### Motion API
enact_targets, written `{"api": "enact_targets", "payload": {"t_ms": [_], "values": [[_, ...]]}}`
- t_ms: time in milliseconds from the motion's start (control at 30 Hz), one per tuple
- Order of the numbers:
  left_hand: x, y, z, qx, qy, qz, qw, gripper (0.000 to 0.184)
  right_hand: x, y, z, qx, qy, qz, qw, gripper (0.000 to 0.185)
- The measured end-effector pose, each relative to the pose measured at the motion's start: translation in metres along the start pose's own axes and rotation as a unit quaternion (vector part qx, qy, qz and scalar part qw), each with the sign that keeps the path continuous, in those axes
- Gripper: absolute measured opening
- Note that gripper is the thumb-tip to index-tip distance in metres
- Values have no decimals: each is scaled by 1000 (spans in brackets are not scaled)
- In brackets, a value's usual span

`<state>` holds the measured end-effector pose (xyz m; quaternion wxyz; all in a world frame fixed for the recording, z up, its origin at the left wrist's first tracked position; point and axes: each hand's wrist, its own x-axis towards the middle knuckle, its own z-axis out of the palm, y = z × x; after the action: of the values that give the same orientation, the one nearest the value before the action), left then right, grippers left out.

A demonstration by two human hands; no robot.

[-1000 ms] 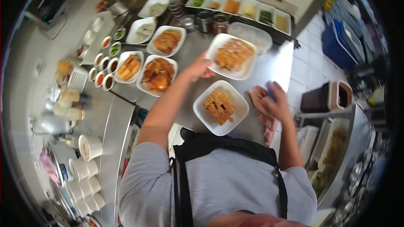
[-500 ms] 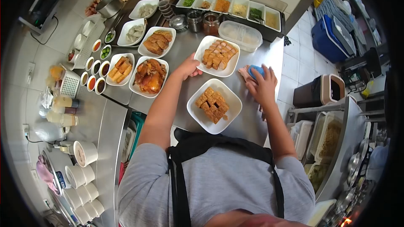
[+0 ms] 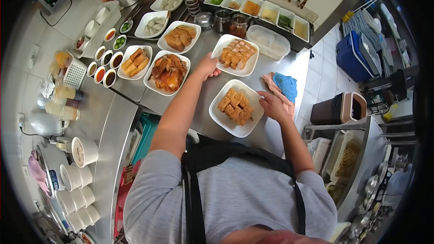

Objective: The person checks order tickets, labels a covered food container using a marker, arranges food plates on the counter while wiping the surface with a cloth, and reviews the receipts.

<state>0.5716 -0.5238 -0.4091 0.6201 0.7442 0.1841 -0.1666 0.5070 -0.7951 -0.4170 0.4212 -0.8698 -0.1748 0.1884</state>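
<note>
My left hand [image 3: 209, 67] is closed on the left rim of a white square bowl [image 3: 253, 67] of sliced, browned meat [image 3: 237, 53]. Nearer to me stands a second white bowl [image 3: 220, 119], filled with golden crispy chunks [image 3: 235, 106]. My right hand [image 3: 272, 105] pinches that bowl's right rim, the thumb and fingers partly hidden. Both bowls appear to rest on the steel table [image 3: 199, 116]. A blue cloth [image 3: 285, 86] and a pink cloth [image 3: 279, 91] lie bunched just beyond my right hand.
Left of my left arm stand bowls of roast chicken [image 3: 167, 73], fried rolls [image 3: 134, 62] and browned meat [image 3: 180, 37], plus several sauce cups [image 3: 110, 77]. A lidded plastic container [image 3: 268, 42] and a topping rack [image 3: 258, 17] stand behind. The table's right edge borders the floor.
My right hand has left the blue cloth and come down-left onto the nearer bowl's rim. That bowl has turned slightly. My left hand keeps its hold, and the whole view has shifted.
</note>
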Motion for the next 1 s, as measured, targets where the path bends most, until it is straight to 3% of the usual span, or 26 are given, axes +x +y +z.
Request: {"api": "enact_targets", "payload": {"t_ms": [100,200,300,400,467,533,600,633,733,767,800,867,1000], "values": [[2,1,3,4,-29,-8,1000,25,21,-9,-4,-20,2,-45,999,23],[5,-2,7,-7,-18,-13,1000,26,39,-20,-1,-78,25,-30,996,21],[8,-9,7,-6,7,18,1000,43,50,-40,-1,-104,42,27,993,22],[-2,-13,6,-49,-8,8,999,61,43,-65,-4,8,56,149,987,27],[-2,-20,2,-74,-11,35,997,62,49,-21,-10,-85,197,-7,977,30],[-8,-29,-7,-21,47,74,996,60,40,-21,-33,-226,260,-6,939,38],[-54,-21,-13,8,103,109,989,61,25,-17,-34,-341,248,86,903,43],[-67,-26,-20,7,116,177,977,57,22,-6,-30,-317,205,93,921,47],[-110,-42,-42,-35,144,216,965,51,10,5,-12,-368,282,-23,886,47],[-124,-46,-51,-47,145,190,970,48,7,-13,-16,-278,252,-135,917,39],[-137,-51,-61,-56,144,162,975,46,1,-33,-12,-298,192,-149,923,28],[-157,-60,-74,-87,154,135,975,43,-8,-65,3,-315,134,-151,927,17],[-181,-79,-86,-108,157,113,975,37,-2,-70,33,-384,125,-84,911,12]]}}
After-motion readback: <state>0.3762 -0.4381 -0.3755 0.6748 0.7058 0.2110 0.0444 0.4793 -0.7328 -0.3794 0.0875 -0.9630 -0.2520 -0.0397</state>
